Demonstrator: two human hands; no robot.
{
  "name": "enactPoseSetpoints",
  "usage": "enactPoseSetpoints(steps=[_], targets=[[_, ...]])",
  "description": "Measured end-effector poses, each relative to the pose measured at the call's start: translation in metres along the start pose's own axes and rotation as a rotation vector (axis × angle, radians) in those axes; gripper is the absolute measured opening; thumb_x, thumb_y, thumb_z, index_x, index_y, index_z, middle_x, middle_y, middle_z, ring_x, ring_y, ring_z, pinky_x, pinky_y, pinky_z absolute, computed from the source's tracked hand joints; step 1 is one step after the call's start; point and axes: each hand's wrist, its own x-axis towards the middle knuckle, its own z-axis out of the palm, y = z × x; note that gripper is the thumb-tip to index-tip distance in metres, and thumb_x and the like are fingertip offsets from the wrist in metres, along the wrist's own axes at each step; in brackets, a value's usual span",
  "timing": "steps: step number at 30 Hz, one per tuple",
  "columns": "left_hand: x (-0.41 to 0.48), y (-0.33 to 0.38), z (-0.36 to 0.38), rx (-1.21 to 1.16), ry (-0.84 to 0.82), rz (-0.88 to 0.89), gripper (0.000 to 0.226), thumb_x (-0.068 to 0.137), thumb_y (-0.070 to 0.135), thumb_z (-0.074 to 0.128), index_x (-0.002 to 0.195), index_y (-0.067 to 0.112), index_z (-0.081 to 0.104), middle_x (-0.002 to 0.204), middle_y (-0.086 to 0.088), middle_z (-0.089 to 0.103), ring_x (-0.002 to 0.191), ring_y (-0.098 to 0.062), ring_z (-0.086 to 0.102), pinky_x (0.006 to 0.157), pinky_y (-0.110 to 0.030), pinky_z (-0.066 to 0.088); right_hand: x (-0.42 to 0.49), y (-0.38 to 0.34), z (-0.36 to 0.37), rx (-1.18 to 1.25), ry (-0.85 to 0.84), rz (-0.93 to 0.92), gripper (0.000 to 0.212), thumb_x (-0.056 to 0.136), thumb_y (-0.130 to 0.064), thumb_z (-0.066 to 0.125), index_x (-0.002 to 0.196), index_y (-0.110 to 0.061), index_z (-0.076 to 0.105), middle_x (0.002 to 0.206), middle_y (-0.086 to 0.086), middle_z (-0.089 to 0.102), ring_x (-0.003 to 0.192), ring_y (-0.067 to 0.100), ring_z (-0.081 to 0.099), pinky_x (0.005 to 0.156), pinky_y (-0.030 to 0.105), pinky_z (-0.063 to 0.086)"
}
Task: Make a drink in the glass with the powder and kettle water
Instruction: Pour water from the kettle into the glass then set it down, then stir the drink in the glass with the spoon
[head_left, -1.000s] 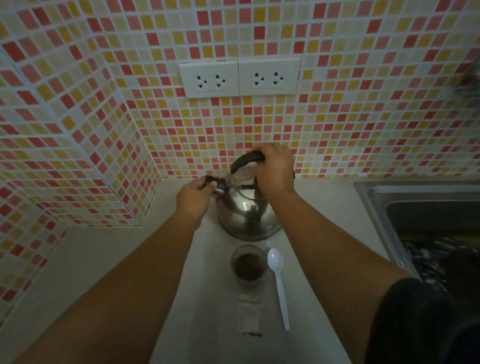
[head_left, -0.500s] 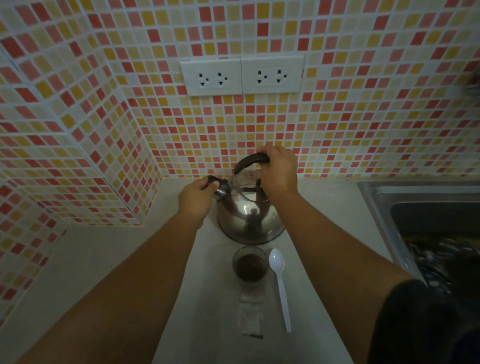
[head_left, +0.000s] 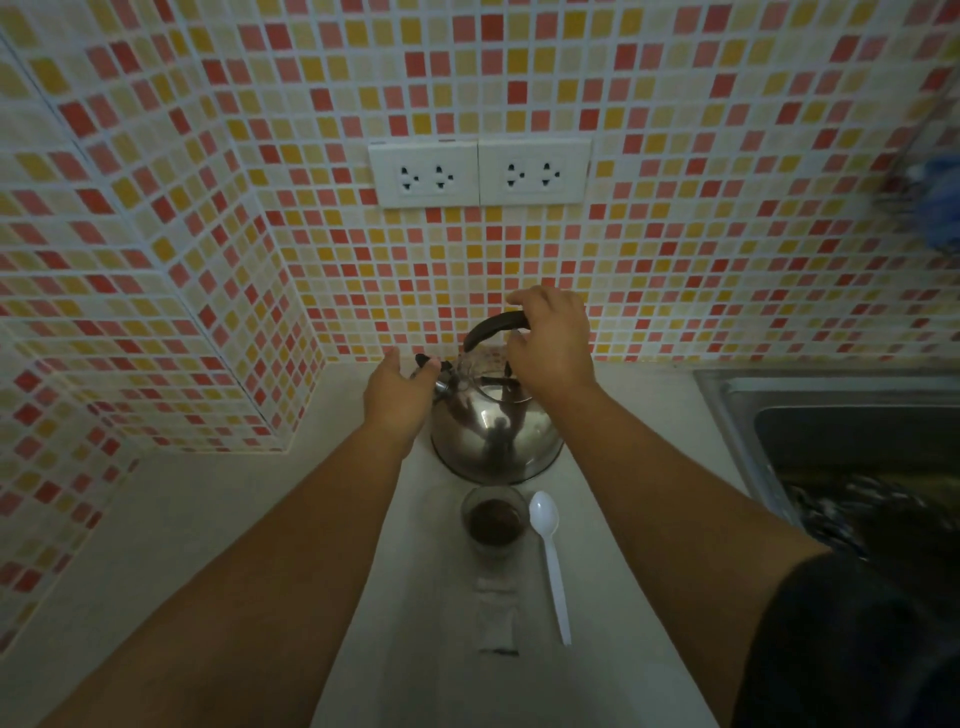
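A shiny steel kettle with a black handle stands on the pale counter against the tiled wall. My right hand curls over the right end of that handle. My left hand is at the kettle's left side, fingers spread, with the fingertips by the black spout cap. Just in front of the kettle stands a small clear glass with brown powder in its bottom. A white plastic spoon lies to its right. A torn sachet lies flat in front of the glass.
A steel sink fills the right side, with dark items inside. Two white double sockets sit on the wall above the kettle. The tiled wall juts out in a corner at the left. A blue object hangs at upper right.
My left hand has loosened from its pinch on the spout cap and its fingers have spread. The right hand stays on the handle; the kettle has not left the counter.
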Motion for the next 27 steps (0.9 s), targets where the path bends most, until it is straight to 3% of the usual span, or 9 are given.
enactPoseSetpoints(steps=[3, 5, 7, 9, 12, 14, 17, 22, 27], targets=[[-0.014, 0.005, -0.003, -0.025, 0.046, 0.049, 0.053, 0.086, 0.035, 0.06, 0.134, 0.017, 0.045, 0.141, -0.006, 0.047, 0.124, -0.027, 0.047, 0.096, -0.035, 0.041, -0.02, -0.004, -0.014, 0.01, 0.082, 0.006, 0.021, 0.079, -0.01, 0.057, 0.099, -0.015, 0.06, 0.098, 0.001, 0.058, 0.097, 0.018, 0.046, 0.086, 0.027, 0.038], [-0.026, 0.002, -0.004, -0.033, 0.051, 0.06, 0.026, 0.085, 0.031, 0.06, 0.11, 0.02, 0.056, 0.116, -0.004, 0.06, 0.093, -0.019, 0.056, 0.075, -0.027, 0.043, -0.039, 0.0, -0.018, -0.05, -0.007, 0.152, 0.01, 0.085, -0.019, 0.053, 0.091, -0.015, 0.06, 0.083, -0.001, 0.055, 0.08, 0.015, 0.051, 0.072, 0.026, 0.043], [-0.04, -0.003, -0.005, 0.029, 0.009, 0.026, 0.008, 0.085, 0.03, 0.056, 0.087, 0.023, 0.054, 0.092, -0.004, 0.06, 0.071, -0.014, 0.051, 0.056, -0.024, 0.037, -0.062, 0.011, -0.019, -0.243, -0.28, 0.333, 0.016, 0.087, -0.023, 0.05, 0.09, -0.012, 0.061, 0.079, 0.002, 0.059, 0.07, 0.017, 0.055, 0.066, 0.029, 0.048], [-0.053, -0.013, -0.006, 0.091, -0.086, -0.018, 0.007, 0.086, 0.031, 0.052, 0.082, 0.025, 0.053, 0.083, -0.004, 0.057, 0.068, -0.016, 0.05, 0.052, -0.026, 0.035, -0.09, 0.024, -0.019, -0.354, -0.588, 0.459, 0.019, 0.086, -0.025, 0.052, 0.095, -0.011, 0.062, 0.096, 0.007, 0.066, 0.082, 0.022, 0.06, 0.074, 0.033, 0.049], [-0.07, -0.026, -0.012, 0.09, -0.228, -0.055, 0.008, 0.087, 0.031, 0.05, 0.079, 0.03, 0.051, 0.087, -0.003, 0.056, 0.077, -0.02, 0.053, 0.059, -0.03, 0.042, -0.129, 0.035, -0.019, -0.319, -0.784, 0.543, 0.044, 0.081, -0.039, 0.059, 0.114, -0.01, 0.057, 0.122, 0.011, 0.06, 0.11, 0.028, 0.057, 0.091, 0.038, 0.045], [-0.078, -0.035, -0.016, 0.052, -0.314, -0.065, 0.004, 0.088, 0.029, 0.051, 0.087, 0.029, 0.055, 0.1, -0.005, 0.058, 0.089, -0.023, 0.055, 0.076, -0.037, 0.05, -0.148, 0.035, -0.018, -0.315, -0.803, 0.543, 0.055, 0.076, -0.047, 0.061, 0.118, -0.01, 0.056, 0.124, 0.01, 0.059, 0.113, 0.028, 0.056, 0.092, 0.037, 0.045], [-0.087, -0.045, -0.021, 0.027, -0.42, -0.053, 0.014, 0.088, 0.023, 0.053, 0.102, 0.025, 0.056, 0.114, -0.008, 0.055, 0.101, -0.026, 0.054, 0.091, -0.039, 0.046, -0.165, 0.033, -0.015, -0.358, -0.765, 0.53, 0.049, 0.07, -0.041, 0.069, 0.109, -0.014, 0.06, 0.114, 0.006, 0.065, 0.103, 0.024, 0.062, 0.085, 0.033, 0.049], [-0.1, -0.053, -0.028, 0.012, -0.61, -0.016, 0.05, 0.081, 0.011, 0.063, 0.126, 0.022, 0.045, 0.127, -0.005, 0.049, 0.111, -0.019, 0.047, 0.09, -0.031, 0.036, -0.177, 0.03, -0.013, -0.357, -0.693, 0.552, 0.032, 0.078, -0.032, 0.063, 0.104, -0.015, 0.062, 0.11, 0.004, 0.066, 0.1, 0.022, 0.063, 0.083, 0.032, 0.05], [-0.108, -0.058, -0.025, 0.206, -0.649, 0.096, 0.078, 0.068, 0.023, 0.079, 0.134, 0.028, 0.039, 0.125, 0.005, 0.046, 0.111, -0.014, 0.039, 0.091, -0.031, 0.037, -0.182, 0.029, -0.012, -0.281, -0.683, 0.612, 0.032, 0.078, -0.033, 0.059, 0.103, -0.014, 0.063, 0.112, 0.006, 0.065, 0.101, 0.024, 0.062, 0.081, 0.031, 0.049]])
